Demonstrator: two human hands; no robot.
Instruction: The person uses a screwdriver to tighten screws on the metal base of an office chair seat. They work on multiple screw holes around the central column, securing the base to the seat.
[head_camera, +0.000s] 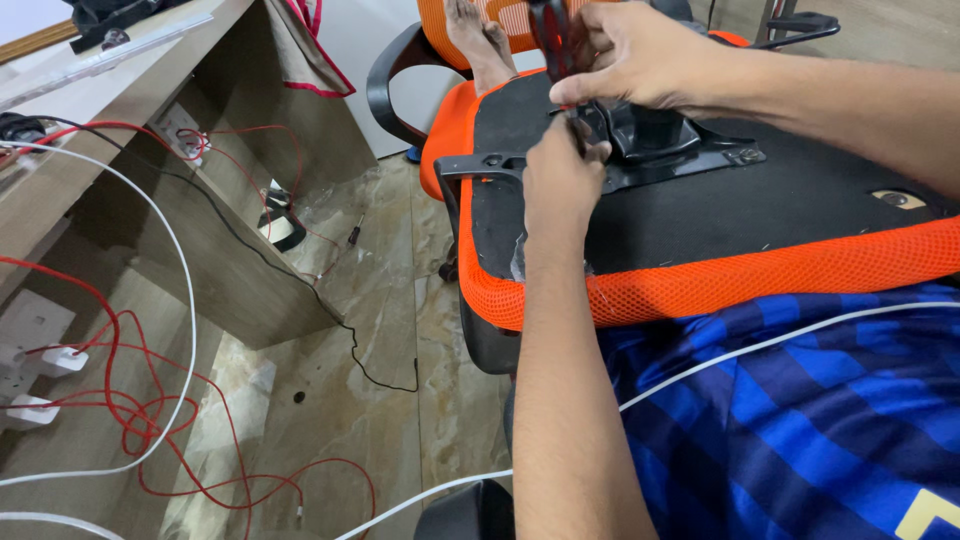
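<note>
No packages, signs or screens were in view.
The only label-like thing was a small oval brown-and-gold sticker (899, 199) that lay flat on the black underside of the orange mesh chair seat (720, 280), near its right edge.

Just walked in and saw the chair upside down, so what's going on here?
A person has an overturned orange office chair seat across their lap. Both hands meet at the black mechanism plate on its underside: the left hand presses at it from below, and the right hand grips a dark red-handled tool above it.
</note>
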